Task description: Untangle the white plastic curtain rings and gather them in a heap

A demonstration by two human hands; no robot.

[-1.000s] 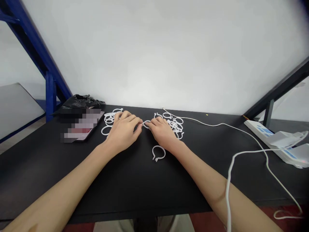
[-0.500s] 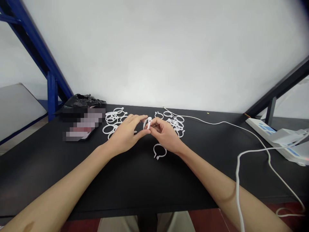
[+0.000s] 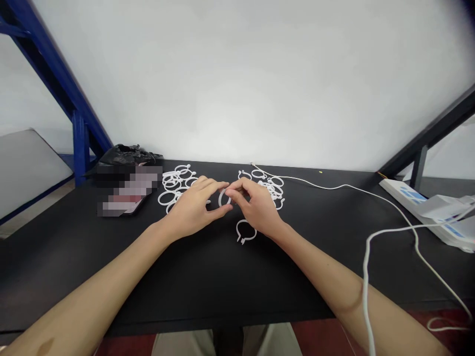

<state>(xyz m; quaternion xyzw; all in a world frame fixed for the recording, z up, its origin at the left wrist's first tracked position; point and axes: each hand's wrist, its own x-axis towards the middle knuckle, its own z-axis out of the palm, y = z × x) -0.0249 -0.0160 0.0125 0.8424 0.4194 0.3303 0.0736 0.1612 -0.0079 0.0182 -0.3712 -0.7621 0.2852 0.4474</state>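
Note:
My left hand (image 3: 193, 205) and my right hand (image 3: 256, 205) meet over the middle of the black table (image 3: 208, 277). Both pinch one white plastic ring (image 3: 223, 199), held upright between their fingertips just above the tabletop. A pile of white rings (image 3: 174, 185) lies behind my left hand. Another pile of rings (image 3: 270, 187) lies behind my right hand, partly hidden by it. A single ring (image 3: 245, 231) lies flat on the table beside my right wrist.
A blurred flat object (image 3: 126, 195) and a black crumpled bag (image 3: 126, 154) sit at the back left. A white cable (image 3: 371, 237) runs across the right side to a white power strip (image 3: 426, 207). A blue metal frame (image 3: 70, 113) stands at the left.
Both hands lifted the ring off the table and turned it upright between the fingertips. My right hand's fingers have curled over it.

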